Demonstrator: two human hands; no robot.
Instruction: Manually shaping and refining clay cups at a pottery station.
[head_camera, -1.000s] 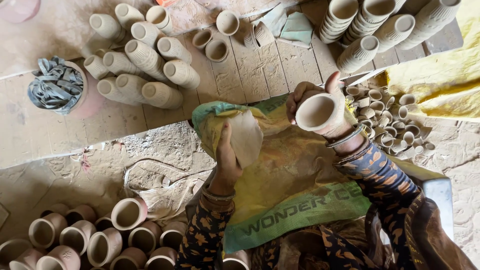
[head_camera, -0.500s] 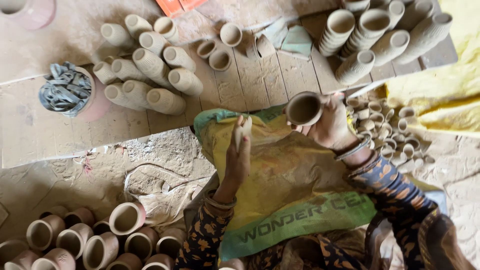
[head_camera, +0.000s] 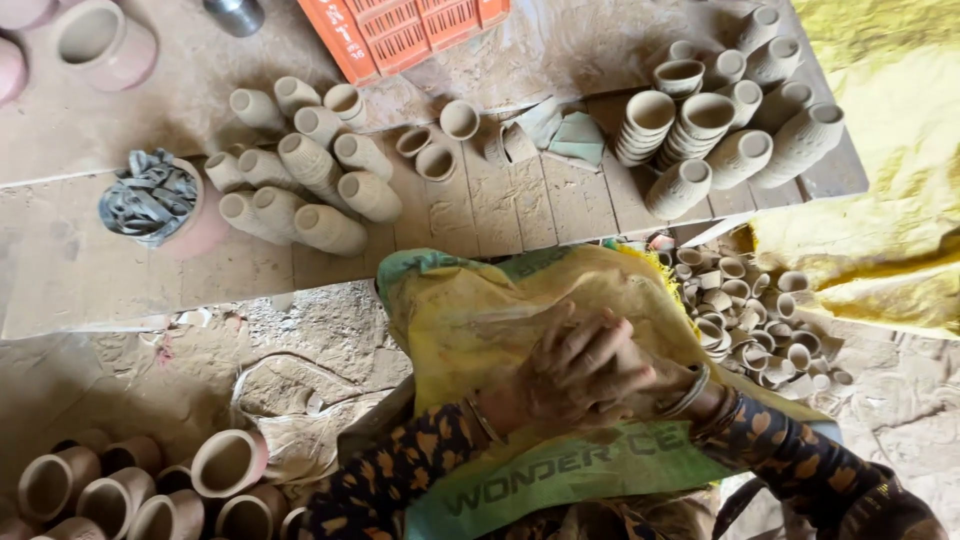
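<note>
My left hand (head_camera: 545, 385) and right hand (head_camera: 625, 365) are pressed together over the yellow sack (head_camera: 480, 320) on my lap, fingers (head_camera: 580, 335) closed around each other. Whether they hold anything I cannot tell. Small cups (head_camera: 740, 320) lie just right.

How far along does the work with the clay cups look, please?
Done: stacked clay cups lie on the planks. In hand: left hand and right hand press together over the yellow sack; anything between them is hidden. Possibly left: loose small cups heaped on the ground.
</note>
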